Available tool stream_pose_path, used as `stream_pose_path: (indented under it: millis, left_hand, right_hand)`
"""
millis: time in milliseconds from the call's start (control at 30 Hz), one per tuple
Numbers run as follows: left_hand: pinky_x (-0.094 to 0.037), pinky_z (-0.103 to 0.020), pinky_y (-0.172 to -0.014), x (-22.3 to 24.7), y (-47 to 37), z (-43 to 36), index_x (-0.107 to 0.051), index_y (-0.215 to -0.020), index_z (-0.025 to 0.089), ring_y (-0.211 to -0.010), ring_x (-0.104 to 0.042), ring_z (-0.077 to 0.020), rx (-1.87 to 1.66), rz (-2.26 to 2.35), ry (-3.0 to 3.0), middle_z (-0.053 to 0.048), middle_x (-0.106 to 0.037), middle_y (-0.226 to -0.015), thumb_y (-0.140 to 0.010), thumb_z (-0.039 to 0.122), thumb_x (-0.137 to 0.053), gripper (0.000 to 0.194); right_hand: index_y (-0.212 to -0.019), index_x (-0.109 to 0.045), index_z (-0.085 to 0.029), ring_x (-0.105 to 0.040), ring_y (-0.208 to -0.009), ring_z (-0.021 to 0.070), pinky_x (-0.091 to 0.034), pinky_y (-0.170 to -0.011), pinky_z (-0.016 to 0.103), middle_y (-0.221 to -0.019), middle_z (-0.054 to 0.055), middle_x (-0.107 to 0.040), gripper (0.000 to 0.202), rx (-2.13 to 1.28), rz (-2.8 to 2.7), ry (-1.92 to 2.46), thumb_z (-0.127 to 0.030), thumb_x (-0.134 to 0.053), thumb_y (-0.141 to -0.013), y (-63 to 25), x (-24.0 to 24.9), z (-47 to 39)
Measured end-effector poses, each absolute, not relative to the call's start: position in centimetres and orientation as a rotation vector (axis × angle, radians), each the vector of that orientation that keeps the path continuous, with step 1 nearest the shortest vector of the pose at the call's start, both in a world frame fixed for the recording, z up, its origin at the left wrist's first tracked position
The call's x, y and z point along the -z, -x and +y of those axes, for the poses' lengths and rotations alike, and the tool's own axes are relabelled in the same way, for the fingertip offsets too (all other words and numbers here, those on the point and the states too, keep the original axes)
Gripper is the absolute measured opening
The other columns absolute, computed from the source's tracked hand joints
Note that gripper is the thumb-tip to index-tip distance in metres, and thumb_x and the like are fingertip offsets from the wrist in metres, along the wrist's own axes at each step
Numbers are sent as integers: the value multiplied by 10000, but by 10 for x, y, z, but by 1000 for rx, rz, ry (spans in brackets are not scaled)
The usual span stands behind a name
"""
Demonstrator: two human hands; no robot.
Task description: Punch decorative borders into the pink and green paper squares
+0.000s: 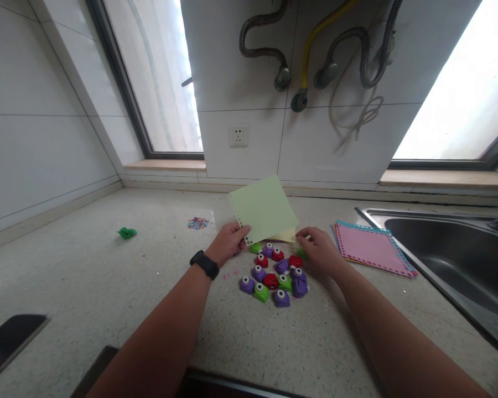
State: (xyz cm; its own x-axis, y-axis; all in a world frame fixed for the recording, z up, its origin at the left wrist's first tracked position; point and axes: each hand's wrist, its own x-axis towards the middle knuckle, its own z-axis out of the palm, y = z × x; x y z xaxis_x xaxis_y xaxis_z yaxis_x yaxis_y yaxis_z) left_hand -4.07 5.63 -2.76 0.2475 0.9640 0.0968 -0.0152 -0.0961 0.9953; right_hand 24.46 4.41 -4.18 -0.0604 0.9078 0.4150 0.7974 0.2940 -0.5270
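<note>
My left hand [232, 242] pinches the lower left corner of a pale green paper sheet [265, 207]. Small shapes are punched along the sheet's left edge, and it is tilted above the counter. A pale yellow sheet [288, 236] shows under its lower right part. My right hand [317, 249] has curled fingers beside the sheets' right side. Just below its fingertips is a green craft punch [302, 252], partly hidden; whether the fingers grip it I cannot tell. Several purple, green and red craft punches [270, 281] with star-marked white tops stand in front of the sheets.
A stack of coloured sheets with punched edges [373, 249] lies right, beside the metal sink [448, 249]. Paper bits [198, 223] form a pile at left, and a crumpled green thing [126, 232] lies farther left. A dark flat blade-like object [12, 337] is at the near left.
</note>
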Motion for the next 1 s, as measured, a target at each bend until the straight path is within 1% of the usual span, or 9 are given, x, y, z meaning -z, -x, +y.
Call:
stream_pose_path:
  millis: [167,267,333,433,500,600,733,867,1000]
  left_hand:
    - [-252,-177,-362,25,40,56,-588,-743,156,-371,-410,-53,-1165,935,-1291,47,-517,-502,-757,519,-725,388]
    - [-261,-164,-364,21,42,57,-570,-761,161,-402,-443,-50,-1261,905,-1201,51,-525,-547,-734,503,-751,388]
    - [-242,-157,-354,18,44,58,-538,-753,172,-414,-457,-50,-1337,885,-1136,56,-527,-565,-721,482,-763,385]
    - [-223,-152,-342,14,47,60,-498,-737,183,-410,-448,-43,-1434,854,-1053,62,-529,-576,-711,442,-769,375]
    - [-222,-151,-339,13,49,61,-495,-736,185,-409,-447,-42,-1468,839,-1016,64,-527,-573,-707,419,-772,364]
    - [-225,-150,-335,13,49,61,-508,-733,181,-407,-448,-43,-1490,825,-989,63,-527,-562,-709,396,-775,344]
    - [-232,-151,-330,13,48,60,-529,-717,171,-403,-452,-47,-1486,820,-992,47,-553,-563,-717,364,-773,311]
    - [-243,-150,-329,14,47,60,-538,-712,170,-400,-453,-50,-1481,822,-1018,46,-554,-555,-723,356,-771,298]
    - [-248,-148,-332,17,47,61,-536,-704,171,-400,-457,-52,-1478,833,-1034,49,-540,-543,-726,363,-772,306]
  right_hand:
    - [-840,-676,-199,-625,-820,250,-447,-737,375,-884,93,-708,181,-234,-1753,1564,-284,-517,-857,-248,41,48]
    - [-877,-674,-196,-614,-791,238,-456,-724,374,-905,89,-701,194,-237,-1670,1526,-321,-526,-862,-246,34,42]
    - [-895,-668,-203,-603,-825,241,-456,-725,371,-914,86,-690,194,-226,-1696,1451,-349,-541,-875,-241,25,33]
    - [-939,-667,-232,-593,-885,238,-457,-724,353,-941,74,-680,171,-314,-1910,1275,-373,-578,-899,-234,8,16]
    - [-935,-692,-249,-592,-923,232,-459,-810,365,-954,60,-683,147,-401,-2135,1124,-377,-640,-885,-232,-1,8]
    - [-942,-756,-289,-589,-951,235,-425,-902,409,-966,51,-690,116,-388,-2401,1031,-342,-667,-890,-231,-4,5]
    - [-1067,-763,-346,-569,-1001,255,-405,-937,439,-1033,55,-688,195,-350,-2525,1052,-349,-638,-917,-231,2,8]
    - [-1156,-733,-328,-551,-1007,273,-401,-942,457,-1046,74,-682,263,-336,-2533,1136,-377,-600,-935,-226,4,6]
    - [-1151,-734,-305,-551,-992,278,-398,-930,463,-1033,82,-687,272,-312,-2529,1155,-380,-569,-948,-222,5,4]
